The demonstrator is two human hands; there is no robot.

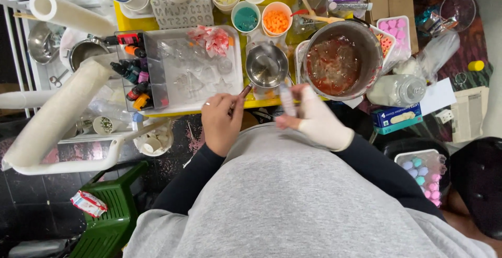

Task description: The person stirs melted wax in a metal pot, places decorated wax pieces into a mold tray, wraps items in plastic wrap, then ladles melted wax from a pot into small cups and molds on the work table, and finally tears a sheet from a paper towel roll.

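Observation:
My left hand [222, 123] is bare, with a ring on one finger. It is closed around a small dark-tipped bottle [244, 90], which points toward a small steel pan [266, 65]. My right hand [318, 121] wears a whitish glove and holds a slim clear vial [286, 99] upright by the yellow table's front edge [219, 109]. Both hands are close to my grey-shirted belly. A large steel pot [342, 62] of red, lumpy liquid stands just beyond the right hand.
A clear mould tray [198, 70] and a rack of small dye bottles [137, 75] lie to the left. Cups of orange [276, 20] and teal [244, 18] bits stand behind. A clear jar [400, 89], a glove box [398, 118], a paper roll [57, 112] and a green stool [112, 221] surround me.

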